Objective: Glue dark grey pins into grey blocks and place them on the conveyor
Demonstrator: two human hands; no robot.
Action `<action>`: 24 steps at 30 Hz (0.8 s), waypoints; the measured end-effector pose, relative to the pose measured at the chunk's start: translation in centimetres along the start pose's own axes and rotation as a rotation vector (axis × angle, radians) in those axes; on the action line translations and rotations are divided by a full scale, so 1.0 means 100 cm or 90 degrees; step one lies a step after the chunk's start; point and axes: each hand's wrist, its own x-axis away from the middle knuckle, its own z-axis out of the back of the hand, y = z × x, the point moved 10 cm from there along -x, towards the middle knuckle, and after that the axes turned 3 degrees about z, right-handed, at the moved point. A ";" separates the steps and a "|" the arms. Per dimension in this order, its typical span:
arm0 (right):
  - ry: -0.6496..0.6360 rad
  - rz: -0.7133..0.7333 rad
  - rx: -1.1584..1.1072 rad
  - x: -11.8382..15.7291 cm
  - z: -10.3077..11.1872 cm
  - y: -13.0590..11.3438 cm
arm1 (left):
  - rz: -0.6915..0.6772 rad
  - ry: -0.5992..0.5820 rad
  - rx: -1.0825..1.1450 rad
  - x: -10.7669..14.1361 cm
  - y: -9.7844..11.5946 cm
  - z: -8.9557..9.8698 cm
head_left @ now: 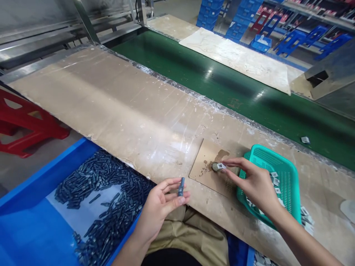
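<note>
My left hand (168, 197) is closed on a small dark blue-grey plastic stem (181, 186), held upright between thumb and fingers above the table's front edge. Between thumb and fingertips, my right hand (253, 181) pinches a small white square piece (221, 166). That piece is at a small round dish (214, 167) with a speckled greenish filling; whether they touch I cannot tell. Under the dish lies a brown board (200, 167) with wet-looking stains. A green plastic basket (295, 192) holding several white square pieces stands beneath and beyond my right forearm.
At left, a blue bin (24, 221) contains many dark stems (97, 170). Loose white pieces (306, 220) lie right of the basket. Beyond the table (116, 99) runs a green conveyor belt (183, 66) with one white piece (305, 140). A red stool (27, 125) stands far left.
</note>
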 end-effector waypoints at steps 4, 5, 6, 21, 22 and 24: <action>0.008 -0.149 -0.279 0.013 -0.001 0.003 | -0.070 -0.021 -0.043 -0.011 0.003 -0.025; -0.005 -0.181 -0.325 0.017 -0.005 0.002 | -0.087 -0.031 -0.043 -0.012 0.005 -0.032; -0.019 -0.206 -0.359 0.021 -0.009 0.001 | -0.103 -0.040 -0.041 -0.013 0.006 -0.040; -0.064 -0.258 -0.434 0.035 -0.024 -0.013 | -0.403 0.007 -0.277 0.003 0.040 -0.070; -0.060 -0.251 -0.424 0.034 -0.024 -0.015 | -0.441 0.024 -0.312 0.008 0.044 -0.071; -0.055 -0.236 -0.400 0.033 -0.023 -0.017 | -0.519 0.052 -0.393 0.018 0.052 -0.076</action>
